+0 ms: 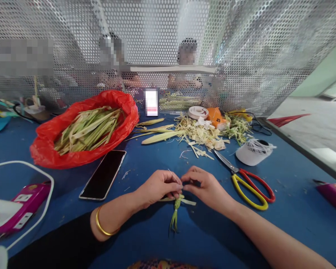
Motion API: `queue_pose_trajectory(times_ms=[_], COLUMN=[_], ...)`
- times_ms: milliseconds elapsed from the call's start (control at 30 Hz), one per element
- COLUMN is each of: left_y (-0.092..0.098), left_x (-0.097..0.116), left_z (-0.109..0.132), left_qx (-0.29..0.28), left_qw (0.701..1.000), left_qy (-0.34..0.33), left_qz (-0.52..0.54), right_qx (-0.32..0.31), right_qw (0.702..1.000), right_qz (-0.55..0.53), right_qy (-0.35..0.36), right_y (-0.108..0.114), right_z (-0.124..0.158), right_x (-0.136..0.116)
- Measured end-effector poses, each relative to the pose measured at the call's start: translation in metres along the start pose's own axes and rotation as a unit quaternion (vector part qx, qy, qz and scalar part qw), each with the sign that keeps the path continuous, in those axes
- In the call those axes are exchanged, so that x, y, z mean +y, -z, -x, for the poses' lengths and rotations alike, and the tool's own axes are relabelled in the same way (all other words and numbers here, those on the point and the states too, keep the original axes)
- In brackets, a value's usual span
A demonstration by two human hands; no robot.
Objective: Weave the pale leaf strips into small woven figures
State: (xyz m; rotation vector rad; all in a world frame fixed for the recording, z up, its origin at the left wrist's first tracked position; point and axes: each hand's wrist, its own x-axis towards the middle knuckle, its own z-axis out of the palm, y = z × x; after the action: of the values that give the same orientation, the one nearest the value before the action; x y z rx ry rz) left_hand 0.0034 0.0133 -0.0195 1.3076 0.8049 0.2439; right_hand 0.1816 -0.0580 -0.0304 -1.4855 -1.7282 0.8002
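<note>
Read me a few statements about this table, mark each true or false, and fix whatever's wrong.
The left hand holds the braided green strips. True.
The red plastic bag holds long leaf strips. True.
The scissors have one red and one yellow handle. True.
The left hand grips the scissors. False: they lie on the blue table.
The bag sits right of the scissors. False: it sits to their left.
The hands are wide apart. False: the right hand is close to the left hand.
</note>
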Motion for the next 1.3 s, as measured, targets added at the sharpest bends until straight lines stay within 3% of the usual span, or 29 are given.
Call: queue_pose_trajectory(times_ms=[133, 333, 600, 733, 933, 1067, 1200, 1300], left_y=[0.0, 0.002, 0.005, 0.009, 0.013, 0.011, 0.009, 0.008], left_x=[-0.001, -0.002, -0.001, 0.0, 0.0, -0.003, -0.008, -0.012], left_z=[0.0, -0.002, -0.002, -0.002, -0.002, 0.0, 0.002, 0.001], left_qx=[0.005, 0.021, 0.027, 0.027, 0.013, 0.057, 0.096, 0.106], left_qw=[1.0, 1.0, 1.0, 0.999, 0.993, 0.953, 0.869, 0.811], left_qy=[0.003, 0.003, 0.014, 0.001, -0.061, -0.154, -0.28, -0.364], left_qz=[-0.007, 0.018, -0.004, -0.043, -0.099, -0.256, -0.397, -0.446], right_qx=[0.013, 0.016, -0.064, -0.082, -0.033, -0.054, -0.051, -0.04], right_qw=[0.999, 0.999, 0.989, 0.992, 0.988, 0.993, 0.994, 0.99], right_qz=[0.025, 0.034, 0.069, 0.001, -0.146, -0.102, -0.094, -0.127], right_qy=[0.019, 0.03, 0.111, 0.09, -0.028, -0.026, -0.029, -0.045], right_y=[-0.008, 0.001, 0.002, 0.002, -0.007, -0.013, -0.014, -0.015], right_z=[0.001, 0.004, 0.006, 0.004, 0.002, 0.003, 0.003, 0.002], right_x=[-0.001, 0.0, -0.008, -0.008, -0.003, 0.001, 0.003, 0.003])
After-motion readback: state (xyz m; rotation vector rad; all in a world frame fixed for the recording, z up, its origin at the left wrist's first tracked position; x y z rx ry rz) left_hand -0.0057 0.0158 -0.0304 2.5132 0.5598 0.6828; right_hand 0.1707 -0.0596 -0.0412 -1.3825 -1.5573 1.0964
